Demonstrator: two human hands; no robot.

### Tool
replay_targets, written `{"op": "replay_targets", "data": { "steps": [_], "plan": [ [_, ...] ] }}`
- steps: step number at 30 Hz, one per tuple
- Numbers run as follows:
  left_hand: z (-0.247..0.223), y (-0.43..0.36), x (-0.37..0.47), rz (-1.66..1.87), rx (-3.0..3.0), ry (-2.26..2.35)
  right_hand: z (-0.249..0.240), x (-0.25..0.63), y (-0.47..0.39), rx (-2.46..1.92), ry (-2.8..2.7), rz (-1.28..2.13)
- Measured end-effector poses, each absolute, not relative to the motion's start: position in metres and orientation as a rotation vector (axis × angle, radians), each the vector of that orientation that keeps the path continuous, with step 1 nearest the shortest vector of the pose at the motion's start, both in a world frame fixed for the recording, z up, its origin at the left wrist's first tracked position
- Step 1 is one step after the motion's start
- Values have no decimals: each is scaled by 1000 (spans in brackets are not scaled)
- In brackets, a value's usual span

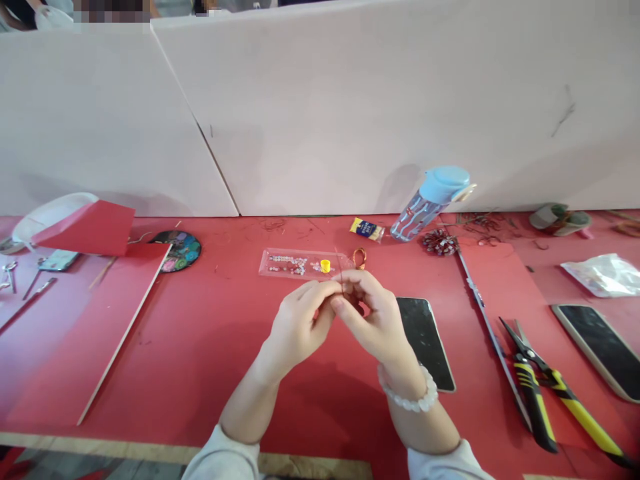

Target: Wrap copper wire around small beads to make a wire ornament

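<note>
My left hand (301,325) and my right hand (374,313) meet over the middle of the red table, fingertips close together. Both hands are closed in a pinch on a thin red cord (341,265), whose upper end stands up above the fingers; the rest of it is hidden. Just beyond them lies a clear plastic tray (264,263) with rows of small beads (289,261) and a small yellow cup (325,266) in it. A braided orange-red loop (360,257) rests at the tray's right end. Beside my right forearm is a dark-screened phone (425,340).
A blue-lidded bottle (431,203) leans near the white partition (320,113). At right are yellow-black scissors (550,387), another phone (603,347) and a plastic packet (603,275). A small yellow-blue packet (367,229) lies behind the tray. Boards' raised edges (125,337) run along the left.
</note>
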State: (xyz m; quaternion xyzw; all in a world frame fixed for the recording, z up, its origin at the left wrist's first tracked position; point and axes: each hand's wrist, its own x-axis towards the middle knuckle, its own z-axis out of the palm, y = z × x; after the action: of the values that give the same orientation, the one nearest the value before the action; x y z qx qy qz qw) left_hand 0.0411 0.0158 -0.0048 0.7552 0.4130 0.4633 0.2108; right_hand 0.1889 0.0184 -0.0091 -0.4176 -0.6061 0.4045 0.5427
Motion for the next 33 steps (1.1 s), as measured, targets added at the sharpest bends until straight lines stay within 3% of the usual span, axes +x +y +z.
{"op": "replay_targets", "data": {
  "steps": [6, 11, 15, 25, 33],
  "plan": [
    [-9, 19, 42, 1208, 2176, 1140, -9, 191, 17, -1027, -1382, 737],
    [-16, 22, 45, 1089, 2214, 1338, -7, 199, 5, -792, -1050, 1060],
    [-24, 27, 47, 1156, 2213, 1468, -1, 211, 8, -573, -891, 1117],
    [-23, 29, 42, 1069, 2098, 1472, -16, 196, 22, -1052, -1524, 1183],
    [-18, 26, 43, 1057, 2081, 1352, -23, 193, 31, -1278, -1582, 794]
  ]
}}
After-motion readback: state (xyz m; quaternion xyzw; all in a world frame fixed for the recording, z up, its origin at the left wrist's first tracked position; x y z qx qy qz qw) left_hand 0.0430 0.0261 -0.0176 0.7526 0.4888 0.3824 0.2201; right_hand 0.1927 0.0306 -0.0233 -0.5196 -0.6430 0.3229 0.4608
